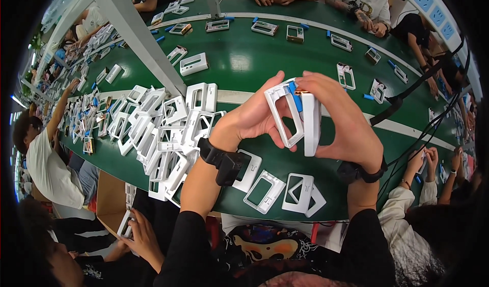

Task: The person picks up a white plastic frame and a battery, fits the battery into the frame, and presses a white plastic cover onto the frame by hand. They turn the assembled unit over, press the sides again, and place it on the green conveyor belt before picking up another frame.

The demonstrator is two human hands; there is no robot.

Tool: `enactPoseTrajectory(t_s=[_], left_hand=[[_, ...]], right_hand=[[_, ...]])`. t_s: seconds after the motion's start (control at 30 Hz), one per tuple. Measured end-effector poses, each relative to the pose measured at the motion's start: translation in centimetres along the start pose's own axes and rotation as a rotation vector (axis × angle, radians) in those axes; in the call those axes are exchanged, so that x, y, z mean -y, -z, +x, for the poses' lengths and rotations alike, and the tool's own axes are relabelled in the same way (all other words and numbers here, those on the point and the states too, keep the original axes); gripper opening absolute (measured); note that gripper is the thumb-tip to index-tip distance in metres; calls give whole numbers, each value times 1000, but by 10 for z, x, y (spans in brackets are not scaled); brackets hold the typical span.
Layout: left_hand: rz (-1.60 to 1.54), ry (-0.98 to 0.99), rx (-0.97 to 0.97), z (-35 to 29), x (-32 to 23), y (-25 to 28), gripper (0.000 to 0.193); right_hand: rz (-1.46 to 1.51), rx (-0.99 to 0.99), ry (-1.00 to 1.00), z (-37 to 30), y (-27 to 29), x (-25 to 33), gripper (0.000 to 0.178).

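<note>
Above the near side of the green table, my left hand [249,115] is closed around a white plastic frame [277,111] with a large rectangular opening. My right hand [351,119] grips a matching white housing [312,129], held on edge right beside the frame. Between the two pieces sits a blue cylindrical part [295,96], with a bit of copper colour near the right fingertips. Whether the two white pieces touch inside is hidden. Below my hands, several loose white covers [265,192] lie flat on the table.
A large heap of white frames [153,129] lies to the left, beside a grey post [137,32]. Part-filled housings [265,28] with blue cylinders sit along the far belt [229,58]. Black cables [428,134] hang at right. Other people work around the table.
</note>
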State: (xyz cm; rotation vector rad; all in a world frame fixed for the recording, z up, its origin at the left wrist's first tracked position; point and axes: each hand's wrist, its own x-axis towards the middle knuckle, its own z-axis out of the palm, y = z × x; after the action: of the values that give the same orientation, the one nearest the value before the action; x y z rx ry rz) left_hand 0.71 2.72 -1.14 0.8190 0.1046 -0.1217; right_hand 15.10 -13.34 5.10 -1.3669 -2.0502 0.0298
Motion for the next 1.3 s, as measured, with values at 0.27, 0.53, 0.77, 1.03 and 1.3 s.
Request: enactPoseTrajectory(t_s=[0.27, 0.53, 0.77, 1.03, 1.3], left_hand=[[101, -27, -157, -1, 1, -2, 88], [194, -37, -179, -1, -1, -2, 86], [122, 24, -8, 0, -3, 10, 90], [-84, 57, 45, -1, -1, 6, 89], [-119, 115, 116, 2, 2, 14, 93]], right_hand=[[-28, 35, -1, 2, -13, 7, 95], [-54, -10, 7, 6, -11, 9, 88], [-77, -25, 16, 3, -5, 10, 89], [0, 4, 10, -2, -5, 2, 97], [141, 78, -87, -3, -2, -3, 102]])
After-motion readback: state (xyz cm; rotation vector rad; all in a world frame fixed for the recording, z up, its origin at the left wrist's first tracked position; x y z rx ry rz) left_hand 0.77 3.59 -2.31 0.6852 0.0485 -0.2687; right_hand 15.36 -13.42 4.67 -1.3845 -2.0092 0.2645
